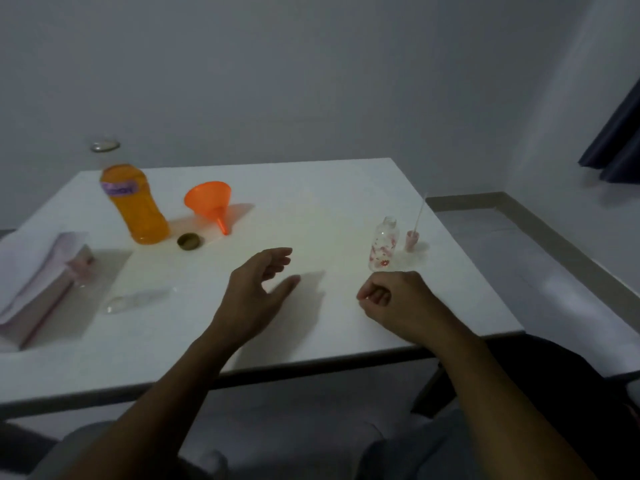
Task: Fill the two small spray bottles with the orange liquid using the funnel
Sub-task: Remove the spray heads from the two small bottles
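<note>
While the left hand [258, 289] hovers released and the right hand [391, 299] sits clenched, seemingly empty, near the uncapped spray bottle [382, 245], the funnel [209, 199] lies well left of it. Seat its spout squarely before pouring.

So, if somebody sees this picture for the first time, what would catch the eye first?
Probably the bright orange at the far left of the white table: the big open bottle of orange liquid and the funnel lying on its side next to it. Then the two hands in the middle, left hand open, right hand curled, with the small flowered bottle just beyond the right one.
</note>
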{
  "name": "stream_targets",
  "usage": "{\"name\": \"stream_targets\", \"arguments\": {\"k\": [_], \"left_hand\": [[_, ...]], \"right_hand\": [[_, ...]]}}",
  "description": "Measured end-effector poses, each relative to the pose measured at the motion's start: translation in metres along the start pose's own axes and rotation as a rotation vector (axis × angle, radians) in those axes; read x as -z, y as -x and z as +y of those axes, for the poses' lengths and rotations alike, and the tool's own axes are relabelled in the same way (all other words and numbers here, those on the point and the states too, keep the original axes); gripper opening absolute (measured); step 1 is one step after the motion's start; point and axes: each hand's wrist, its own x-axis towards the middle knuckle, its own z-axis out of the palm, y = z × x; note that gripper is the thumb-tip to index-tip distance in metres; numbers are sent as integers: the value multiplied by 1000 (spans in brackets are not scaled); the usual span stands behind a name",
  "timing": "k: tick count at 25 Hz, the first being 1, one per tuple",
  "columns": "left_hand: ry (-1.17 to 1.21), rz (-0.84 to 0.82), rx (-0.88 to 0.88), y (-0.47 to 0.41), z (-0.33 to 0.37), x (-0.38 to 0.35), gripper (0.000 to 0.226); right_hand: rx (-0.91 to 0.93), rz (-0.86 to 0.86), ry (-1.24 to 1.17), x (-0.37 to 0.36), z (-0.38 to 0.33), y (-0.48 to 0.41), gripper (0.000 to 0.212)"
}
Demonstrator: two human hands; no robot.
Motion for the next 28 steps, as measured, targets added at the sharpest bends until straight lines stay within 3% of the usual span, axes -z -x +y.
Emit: {"name": "stream_targets", "arguments": {"k": [4,7,10,14,20,24,26,28], "left_hand": [[-129,321,30,32,-8,73,27],[-137,538,294,54,-21,119,28],[-100,607,515,71,-41,148,47],[-95,544,614,59,-73,159,62],[-169,386,450,23,-103,144,39],[-201,229,191,3,-81,122,43],[-163,118,112,-12,-67,106,49],[-141,7,67,-24,-55,87,53]], "right_hand": [[288,-11,4,-53,-44,-13,12],[387,-84,78,-85,-64,-25,28],[436,-148,200,-106,-75,-39,46],[381,-148,247,-119,-79,-53,52],[362,-167,193,-120,-74,-62,48],[256,-14,-182,-98,-91,-72,33],[203,7,-409,-83,-103,-77,40],[162,-18,-489,-70,-108,-81,54]]}}
